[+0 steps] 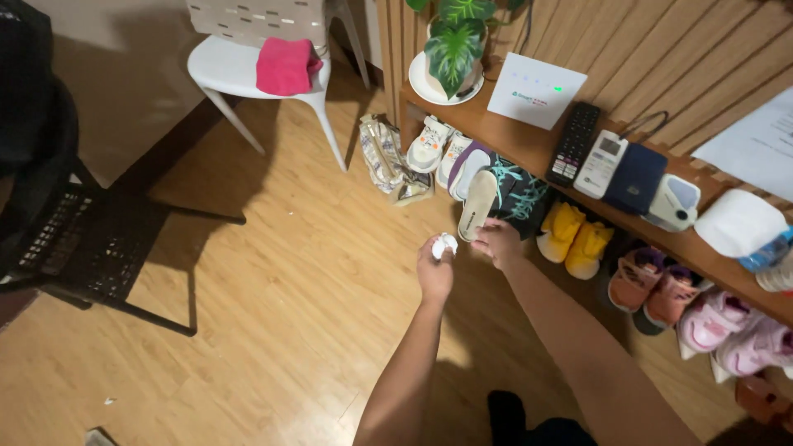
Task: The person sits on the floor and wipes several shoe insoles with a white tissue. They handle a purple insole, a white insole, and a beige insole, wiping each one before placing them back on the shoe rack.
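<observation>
My left hand (434,271) is closed around a small white crumpled wad (444,244), held out over the wooden floor. My right hand (498,243) grips the heel of a beige slipper (477,203), which stands on its end among other footwear under a low wooden shelf (529,149). A purple-edged slipper (464,168) and a black sandal with teal pattern (520,196) lean right beside it.
White sneakers (428,144), yellow shoes (576,237), and pink and orange shoes line the floor under the shelf. The shelf holds a potted plant (454,45), a white router, remotes and pouches. A white chair (248,66) with a pink cloth stands behind; a black rack (74,239) at left.
</observation>
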